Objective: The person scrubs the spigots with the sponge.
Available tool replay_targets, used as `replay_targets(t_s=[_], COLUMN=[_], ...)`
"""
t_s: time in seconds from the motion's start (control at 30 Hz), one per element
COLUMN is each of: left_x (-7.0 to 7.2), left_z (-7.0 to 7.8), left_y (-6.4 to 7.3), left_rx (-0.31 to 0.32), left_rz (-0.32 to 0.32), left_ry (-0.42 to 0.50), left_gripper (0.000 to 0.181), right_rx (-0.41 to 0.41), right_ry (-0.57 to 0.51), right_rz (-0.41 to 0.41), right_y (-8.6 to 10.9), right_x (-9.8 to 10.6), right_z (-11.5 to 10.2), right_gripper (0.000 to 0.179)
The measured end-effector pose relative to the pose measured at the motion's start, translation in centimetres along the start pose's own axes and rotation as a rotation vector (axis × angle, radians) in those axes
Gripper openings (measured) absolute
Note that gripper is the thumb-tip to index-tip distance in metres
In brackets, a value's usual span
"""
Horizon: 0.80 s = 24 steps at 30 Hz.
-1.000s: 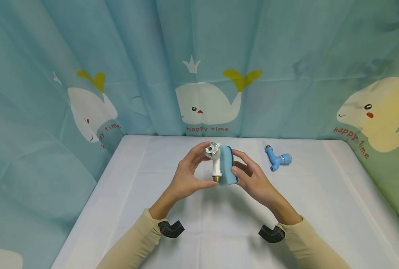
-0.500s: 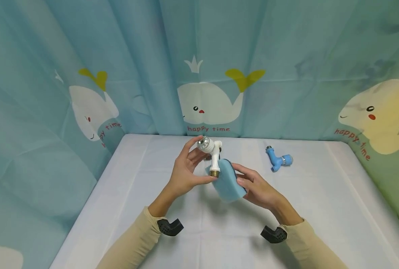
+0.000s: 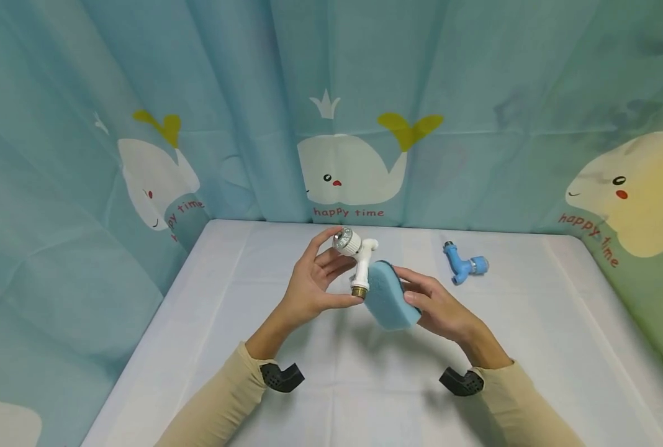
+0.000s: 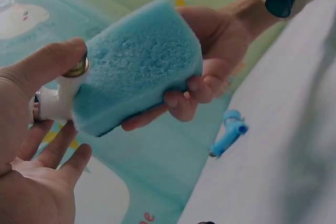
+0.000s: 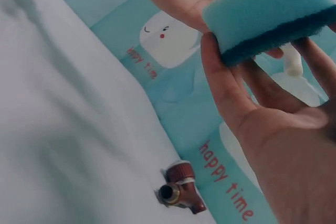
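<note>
My left hand (image 3: 309, 282) grips a white tap (image 3: 363, 264) above the table, thumb at its brass threaded end and fingers by the clear-faced knob. My right hand (image 3: 440, 304) pinches a light blue sponge (image 3: 390, 298) with a dark blue scouring layer. The sponge (image 4: 139, 59) is tilted close against the tap, its foam side facing it; whether they touch is hard to tell. In the left wrist view it covers part of the tap's body. Only the tap's white spout (image 5: 293, 61) and a bit of brass show past the sponge in the right wrist view.
A blue tap (image 3: 465, 264) lies on the white-covered table (image 3: 532, 323) at the back right. The right wrist view shows a dark red tap (image 5: 181, 187) on the table near its edge. A whale-print curtain (image 3: 242, 124) hangs behind and at both sides.
The sponge has turned from upright beside the tap to a slant, dipping and shifting right with my right hand. The tap has turned, its knob now pointing up and left.
</note>
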State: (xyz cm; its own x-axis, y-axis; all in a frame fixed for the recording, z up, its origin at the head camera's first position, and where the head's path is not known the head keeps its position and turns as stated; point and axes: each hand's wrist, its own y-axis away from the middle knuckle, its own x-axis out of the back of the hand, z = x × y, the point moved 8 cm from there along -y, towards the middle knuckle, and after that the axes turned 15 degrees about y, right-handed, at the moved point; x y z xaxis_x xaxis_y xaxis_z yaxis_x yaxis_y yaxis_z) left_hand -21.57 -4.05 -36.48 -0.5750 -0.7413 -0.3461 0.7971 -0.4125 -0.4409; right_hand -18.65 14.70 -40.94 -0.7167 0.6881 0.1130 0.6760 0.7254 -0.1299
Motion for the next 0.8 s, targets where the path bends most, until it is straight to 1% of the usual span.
replay_targets(t_s=[0.07, 0.17, 0.2, 0.27, 0.33, 0.4, 0.47, 0.53, 0.63, 0.73, 0.8], left_x=[0.1, 0.1, 0.2, 0.1, -0.2, -0.5, -0.9, -1.1, -0.9, -0.5, -0.6], left_z=[0.1, 0.2, 0.3, 0.3, 0.2, 0.1, -0.1, -0.1, 0.0, 0.1, 0.1], left_y=[-0.1, -0.2, -0.2, -0.1, 0.0, 0.1, 0.2, 0.3, 0.4, 0.5, 0.6], left_rx=[-0.004, -0.013, -0.016, -0.028, -0.041, -0.062, -0.089, -0.117, -0.153, -0.168, -0.176], left_rz=[0.004, 0.01, 0.012, 0.018, 0.016, 0.003, -0.007, -0.013, 0.011, 0.038, 0.043], left_ry=[-0.002, -0.003, 0.0, 0.007, -0.007, -0.057, -0.118, -0.185, -0.244, -0.245, -0.244], left_gripper=[0.111, 0.111, 0.111, 0.111, 0.11, 0.11, 0.11, 0.109, 0.11, 0.109, 0.109], right_rx=[-0.002, 0.028, 0.027, 0.007, -0.035, -0.085, -0.109, -0.106, -0.091, -0.089, -0.095], right_ry=[-0.005, 0.017, 0.018, 0.016, -0.012, -0.049, -0.081, -0.101, -0.113, -0.094, -0.076], right_rz=[-0.026, -0.086, -0.083, -0.027, 0.07, 0.17, 0.228, 0.238, 0.197, 0.181, 0.212], right_y=[0.0, 0.2, 0.4, 0.5, 0.3, 0.0, -0.5, -0.9, -1.1, -0.9, -1.0], right_x=[-0.2, -0.4, -0.2, 0.5, 1.3, 1.7, 1.7, 1.2, 0.4, 0.0, 0.1], right_z=[0.0, -0.2, -0.3, -0.2, 0.2, 0.6, 0.8, 0.9, 0.9, 0.9, 1.0], right_gripper=[0.048, 0.048, 0.048, 0.049, 0.049, 0.049, 0.049, 0.05, 0.05, 0.05, 0.053])
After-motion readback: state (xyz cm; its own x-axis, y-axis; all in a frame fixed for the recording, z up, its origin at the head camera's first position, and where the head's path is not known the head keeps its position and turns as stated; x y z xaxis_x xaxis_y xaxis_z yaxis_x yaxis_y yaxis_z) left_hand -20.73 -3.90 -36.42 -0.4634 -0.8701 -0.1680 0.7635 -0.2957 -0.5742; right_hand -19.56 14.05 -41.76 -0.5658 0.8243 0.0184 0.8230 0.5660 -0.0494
